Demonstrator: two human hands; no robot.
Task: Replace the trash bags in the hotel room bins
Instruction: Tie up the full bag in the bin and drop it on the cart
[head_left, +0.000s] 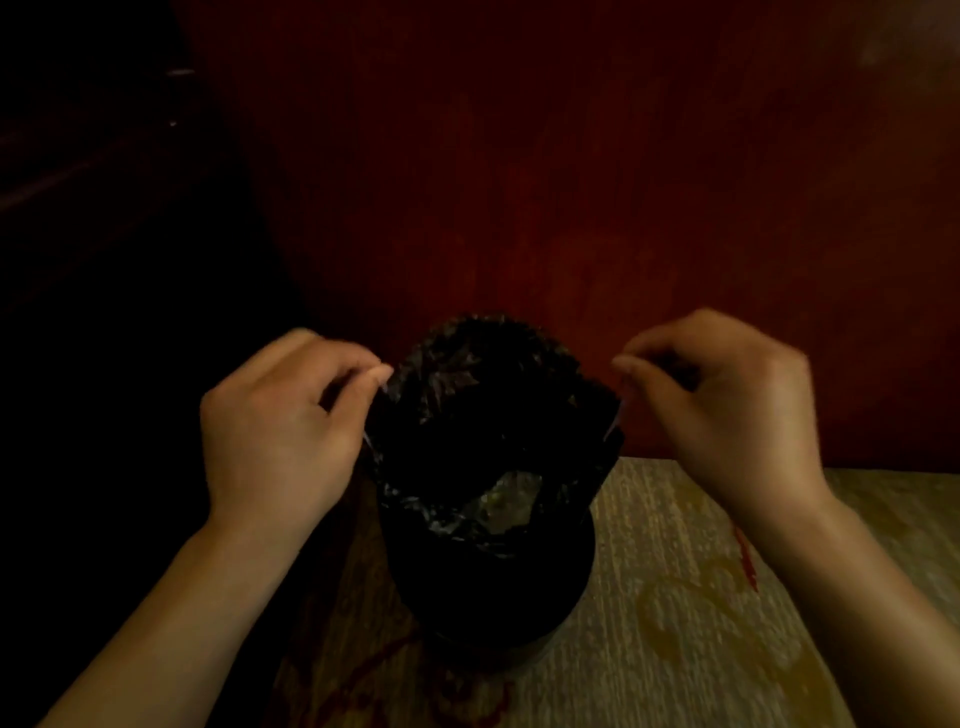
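A black trash bag (467, 374) is held open by its mouth above a round dark bin (493, 597) that stands on the carpet. My left hand (275, 431) pinches the bag's left edge between thumb and fingers. My right hand (727, 400) pinches the right edge the same way. The bag's lower part hangs into the bin, with a crinkled shiny patch (504, 504) showing inside. The bin's rim is mostly covered by the plastic.
A dark red wooden panel (571, 182) rises right behind the bin. To the left lies deep shadow with dark furniture (104, 208). A beige patterned carpet (727, 623) with red and yellow marks spreads to the right and front.
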